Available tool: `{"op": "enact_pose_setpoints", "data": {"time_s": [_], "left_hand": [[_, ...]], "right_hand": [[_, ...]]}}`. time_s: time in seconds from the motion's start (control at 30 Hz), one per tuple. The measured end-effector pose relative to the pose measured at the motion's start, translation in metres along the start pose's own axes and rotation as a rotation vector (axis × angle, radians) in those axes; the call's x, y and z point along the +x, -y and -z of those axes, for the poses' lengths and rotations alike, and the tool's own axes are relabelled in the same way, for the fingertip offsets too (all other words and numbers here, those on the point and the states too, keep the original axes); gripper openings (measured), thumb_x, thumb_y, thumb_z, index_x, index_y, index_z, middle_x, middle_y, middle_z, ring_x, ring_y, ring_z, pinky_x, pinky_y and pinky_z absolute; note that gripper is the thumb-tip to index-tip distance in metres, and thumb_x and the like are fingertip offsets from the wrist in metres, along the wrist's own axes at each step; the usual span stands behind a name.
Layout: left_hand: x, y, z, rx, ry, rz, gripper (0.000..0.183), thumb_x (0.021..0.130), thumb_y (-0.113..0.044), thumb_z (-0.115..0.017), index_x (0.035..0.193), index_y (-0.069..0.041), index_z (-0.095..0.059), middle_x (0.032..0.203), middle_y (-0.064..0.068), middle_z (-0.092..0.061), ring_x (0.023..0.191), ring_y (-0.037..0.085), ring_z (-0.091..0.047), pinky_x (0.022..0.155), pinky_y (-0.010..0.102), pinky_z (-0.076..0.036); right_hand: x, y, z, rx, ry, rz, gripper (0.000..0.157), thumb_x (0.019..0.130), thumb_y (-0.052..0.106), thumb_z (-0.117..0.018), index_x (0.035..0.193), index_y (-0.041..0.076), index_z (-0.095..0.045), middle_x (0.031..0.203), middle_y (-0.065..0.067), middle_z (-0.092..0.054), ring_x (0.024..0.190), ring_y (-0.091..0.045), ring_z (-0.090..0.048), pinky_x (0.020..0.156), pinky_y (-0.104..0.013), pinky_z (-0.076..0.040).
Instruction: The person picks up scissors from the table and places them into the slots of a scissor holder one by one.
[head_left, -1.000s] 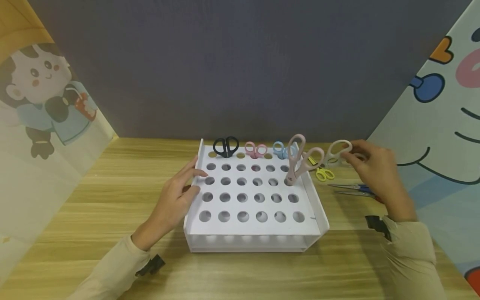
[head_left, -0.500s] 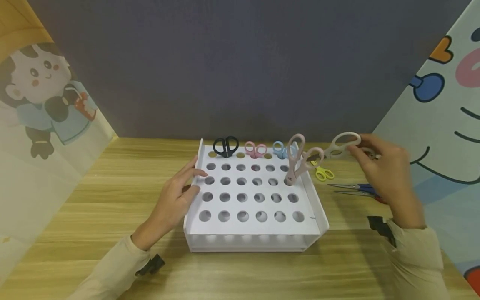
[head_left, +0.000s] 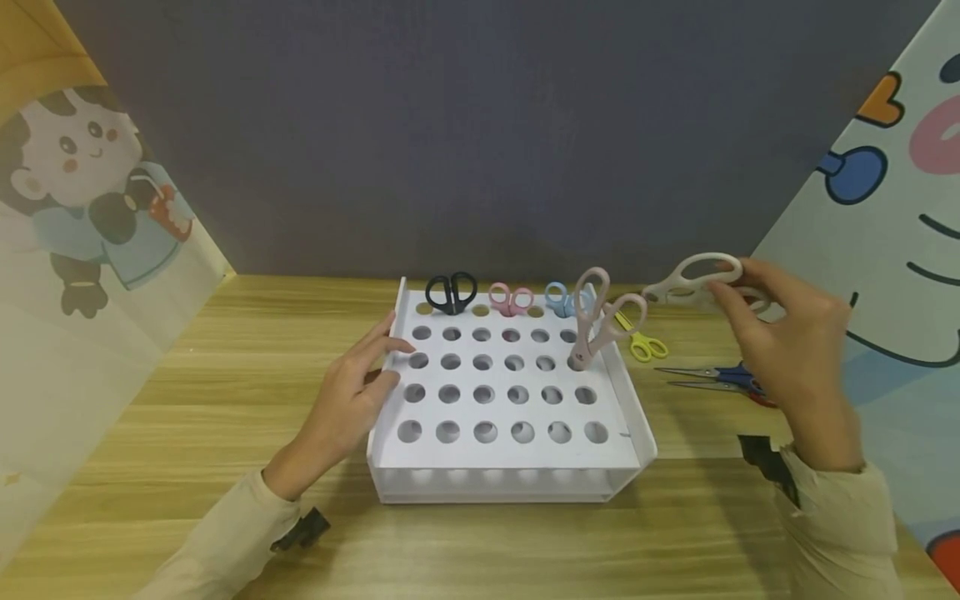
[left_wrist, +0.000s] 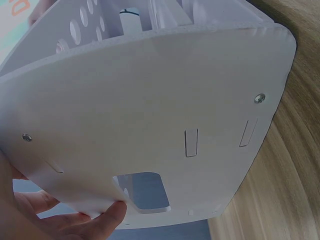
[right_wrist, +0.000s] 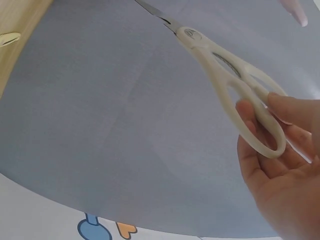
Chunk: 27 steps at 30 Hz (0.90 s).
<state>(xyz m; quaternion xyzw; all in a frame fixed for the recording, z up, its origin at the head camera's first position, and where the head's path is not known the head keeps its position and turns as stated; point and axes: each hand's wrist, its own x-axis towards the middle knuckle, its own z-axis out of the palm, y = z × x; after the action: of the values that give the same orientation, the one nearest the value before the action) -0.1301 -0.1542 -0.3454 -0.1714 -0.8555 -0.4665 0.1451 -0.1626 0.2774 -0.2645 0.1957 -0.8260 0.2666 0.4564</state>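
Observation:
My left hand (head_left: 341, 400) holds the left side wall of a white holed rack (head_left: 517, 454), with a finger over its edge and a fingertip on the outer panel (left_wrist: 120, 110). My right hand (head_left: 787, 342) pinches a handle loop of white scissors (head_left: 693, 279), held up right of the rack. In the right wrist view their metal blade (right_wrist: 155, 12) points away, its tip out of frame. Large pale pink scissors (head_left: 596, 329) stand handles up in a right-hand hole. Black scissors (head_left: 452, 296), small pink scissors (head_left: 512, 300) and blue scissors (head_left: 564, 302) stand in the back row.
On the wooden table (head_left: 225, 392), yellow scissors (head_left: 647, 346) and blue-handled scissors (head_left: 723, 379) lie right of the rack, the latter with a bit of red beside them. A dark panel (head_left: 495, 142) closes off the back. Cartoon-printed walls flank both sides.
My right hand has lifted the white scissors and carried them a little to the right. The left hand and rack stay in place.

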Motion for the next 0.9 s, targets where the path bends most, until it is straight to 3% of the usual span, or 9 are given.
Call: {"op": "enact_pose_setpoints", "data": {"time_s": [0.4, 0.57, 0.9], "left_hand": [[0.0, 0.0, 0.0, -0.008, 0.006, 0.002, 0.028, 0.091, 0.002, -0.052, 0.114, -0.005, -0.067, 0.16, 0.001, -0.03, 0.144, 0.029, -0.034, 0.096, 0.033, -0.054], [0.0, 0.0, 0.0, -0.012, 0.01, 0.001, 0.027, 0.09, 0.002, -0.053, 0.113, -0.006, -0.067, 0.16, 0.001, -0.03, 0.144, 0.029, -0.034, 0.095, 0.032, -0.054], [0.0, -0.001, 0.001, -0.008, 0.001, -0.005, 0.027, 0.09, 0.002, -0.053, 0.113, -0.005, -0.067, 0.16, 0.004, -0.03, 0.144, 0.031, -0.034, 0.096, 0.032, -0.054]], "right_hand": [[0.005, 0.016, 0.008, 0.006, -0.135, -0.016, 0.022, 0.085, -0.001, -0.075, 0.106, -0.006, -0.073, 0.091, -0.026, -0.073, 0.088, 0.02, -0.055, 0.074, -0.003, -0.04], [0.01, 0.026, 0.01, 0.018, -0.15, -0.021, 0.023, 0.086, -0.003, -0.073, 0.108, -0.008, -0.072, 0.095, -0.027, -0.072, 0.088, 0.019, -0.056, 0.075, -0.004, -0.041], [0.04, 0.048, 0.008, 0.031, -0.187, 0.048, 0.026, 0.092, 0.015, -0.07, 0.112, -0.001, -0.073, 0.1, -0.019, -0.074, 0.089, 0.013, -0.06, 0.076, -0.005, -0.045]]}}
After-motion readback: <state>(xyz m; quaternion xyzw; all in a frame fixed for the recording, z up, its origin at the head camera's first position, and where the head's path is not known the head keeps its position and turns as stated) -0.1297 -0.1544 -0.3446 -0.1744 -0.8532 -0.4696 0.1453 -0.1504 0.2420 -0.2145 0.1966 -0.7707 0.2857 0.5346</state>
